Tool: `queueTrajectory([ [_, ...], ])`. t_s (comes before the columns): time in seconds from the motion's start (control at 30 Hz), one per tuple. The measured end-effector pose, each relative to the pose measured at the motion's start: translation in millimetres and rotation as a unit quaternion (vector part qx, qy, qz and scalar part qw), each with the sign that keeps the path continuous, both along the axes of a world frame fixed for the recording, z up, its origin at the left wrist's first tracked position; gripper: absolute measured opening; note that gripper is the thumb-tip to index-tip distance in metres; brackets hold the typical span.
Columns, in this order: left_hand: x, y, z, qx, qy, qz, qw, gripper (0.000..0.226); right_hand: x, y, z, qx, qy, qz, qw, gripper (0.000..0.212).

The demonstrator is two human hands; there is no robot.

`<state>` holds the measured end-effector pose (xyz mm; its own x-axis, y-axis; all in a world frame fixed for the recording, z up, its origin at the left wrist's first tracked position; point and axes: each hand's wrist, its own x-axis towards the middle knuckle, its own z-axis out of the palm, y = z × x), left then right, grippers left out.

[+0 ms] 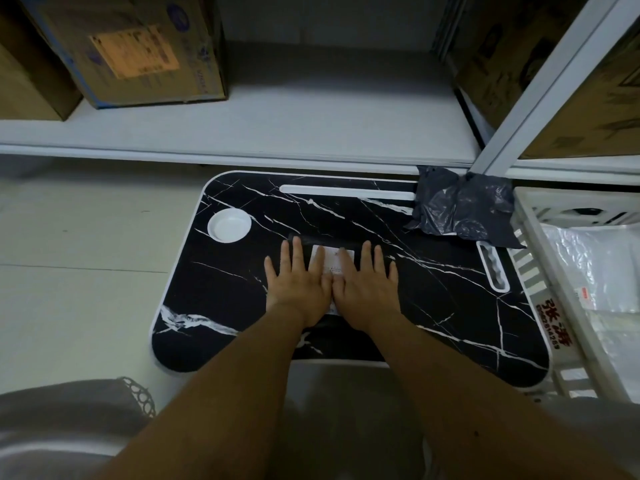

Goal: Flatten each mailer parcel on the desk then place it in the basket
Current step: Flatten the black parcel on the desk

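A black mailer parcel [332, 241] with a white label lies flat in the middle of the black marble-patterned desk [242, 282]. My left hand [298, 282] and my right hand [367, 285] press down on it side by side, fingers straight and spread, covering most of it. A second, crumpled dark mailer parcel [464, 206] sits at the desk's far right corner. The white slatted basket [533, 275] stands right of the desk, holding clear plastic-wrapped parcels.
A white round cup recess [229, 225] is at the desk's left and a long slot [346, 189] along its far edge. White shelving [242, 133] with cardboard boxes [138, 50] stands behind. A metal shelf post [540, 81] rises at the right.
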<state>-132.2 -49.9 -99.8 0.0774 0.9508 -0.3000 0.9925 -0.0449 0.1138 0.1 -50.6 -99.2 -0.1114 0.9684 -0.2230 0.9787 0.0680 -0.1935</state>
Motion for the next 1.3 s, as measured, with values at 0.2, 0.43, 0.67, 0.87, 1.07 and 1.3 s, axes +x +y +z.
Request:
queueTrajectory([
  [0.2, 5, -4, -3, 0.007, 0.001, 0.083, 0.996, 0.067, -8, -4, 0, -0.013, 0.003, -0.085, 0.996, 0.067],
  [0.43, 6, -11, 15, -0.068, 0.063, 0.112, 0.989, 0.065, -8, -7, 11, -0.028, 0.036, -0.146, 0.988, 0.061],
  [0.67, 4, -31, 38, 0.021, -0.098, 0.232, 0.968, 0.043, -5, -31, 39, -0.014, 0.192, -0.346, 0.918, 0.049],
  [0.87, 6, -46, 60, -0.042, -0.239, 0.323, 0.915, 0.041, 1, -40, 55, -0.089, 0.335, -0.346, 0.872, 0.070],
  [1.07, 19, -48, 89, -0.002, -0.259, 0.268, 0.928, 0.042, 19, -39, 87, -0.016, 0.299, -0.248, 0.921, 0.030],
  [1.3, 82, -38, 132, 0.033, -0.280, 0.174, 0.944, 0.048, 87, -23, 145, 0.063, 0.285, -0.254, 0.922, 0.018],
])
